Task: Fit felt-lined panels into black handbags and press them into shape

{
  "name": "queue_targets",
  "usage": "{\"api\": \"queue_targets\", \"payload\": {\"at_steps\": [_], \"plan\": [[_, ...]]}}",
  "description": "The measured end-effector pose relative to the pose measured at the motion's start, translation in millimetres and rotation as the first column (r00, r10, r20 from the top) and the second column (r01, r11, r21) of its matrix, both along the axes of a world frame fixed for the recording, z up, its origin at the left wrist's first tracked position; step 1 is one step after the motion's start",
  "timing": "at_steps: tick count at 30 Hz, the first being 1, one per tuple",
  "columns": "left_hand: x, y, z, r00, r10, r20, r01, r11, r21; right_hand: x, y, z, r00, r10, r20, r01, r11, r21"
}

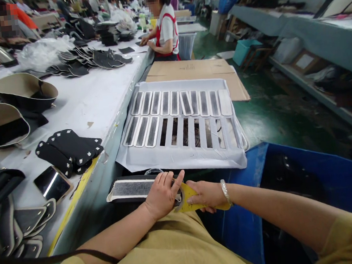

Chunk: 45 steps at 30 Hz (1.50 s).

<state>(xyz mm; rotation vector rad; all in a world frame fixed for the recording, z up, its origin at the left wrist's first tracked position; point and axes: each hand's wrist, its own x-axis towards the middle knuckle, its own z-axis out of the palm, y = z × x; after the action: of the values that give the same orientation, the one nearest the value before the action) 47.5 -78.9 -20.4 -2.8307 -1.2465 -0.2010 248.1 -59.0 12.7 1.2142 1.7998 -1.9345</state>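
A long strip (133,189) with a dark grey middle and a pale border lies across a black piece in front of me. My left hand (161,194) covers the strip's right end, its fingers bent over the far edge and the thumb pointing right. My right hand (204,195) is closed around a flat yellow tool (189,196). The tool's left end meets the strip's right end beside my left thumb; its tip is partly hidden, so its exact kind is unclear. A silver bangle (224,192) circles my right wrist.
Similar strips (165,104) lie in rows on a cloth-covered slotted rack (178,156) ahead. Left, a white table (98,98) carries a phone (52,184), black cut pieces (74,148) and bag bodies (24,90). A blue bin (322,167) stands right. A co-worker (166,29) works beyond cardboard (188,68).
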Motion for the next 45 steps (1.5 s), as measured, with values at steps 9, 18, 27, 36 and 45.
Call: {"api": "queue_targets", "payload": {"at_steps": [9, 18, 27, 36, 45], "plan": [[-27.8, 4.4, 5.3, 0.974, -0.191, 0.123, 0.209, 0.966, -0.152, 0.3, -7.4, -2.7, 0.998, -0.047, -0.037, 0.047, 0.999, -0.009], [-26.4, 5.0, -1.1, 0.973, -0.181, 0.140, 0.192, 0.979, -0.069, -0.3, -6.4, -1.0, 0.997, -0.067, -0.029, 0.066, 0.998, -0.007], [-18.6, -2.3, -7.9, 0.997, -0.081, 0.016, 0.079, 0.991, 0.104, -1.1, -6.2, -6.3, 0.996, -0.076, -0.046, 0.075, 0.997, -0.022], [-18.2, -3.9, -6.7, 0.996, -0.080, 0.036, 0.078, 0.994, 0.077, -1.7, -11.4, -9.3, 0.990, -0.128, -0.065, 0.126, 0.991, -0.038], [-19.9, -2.1, -11.7, 0.991, -0.094, 0.092, 0.086, 0.992, 0.092, -6.0, -14.6, -12.4, 0.983, -0.175, -0.051, 0.174, 0.985, -0.022]]}}
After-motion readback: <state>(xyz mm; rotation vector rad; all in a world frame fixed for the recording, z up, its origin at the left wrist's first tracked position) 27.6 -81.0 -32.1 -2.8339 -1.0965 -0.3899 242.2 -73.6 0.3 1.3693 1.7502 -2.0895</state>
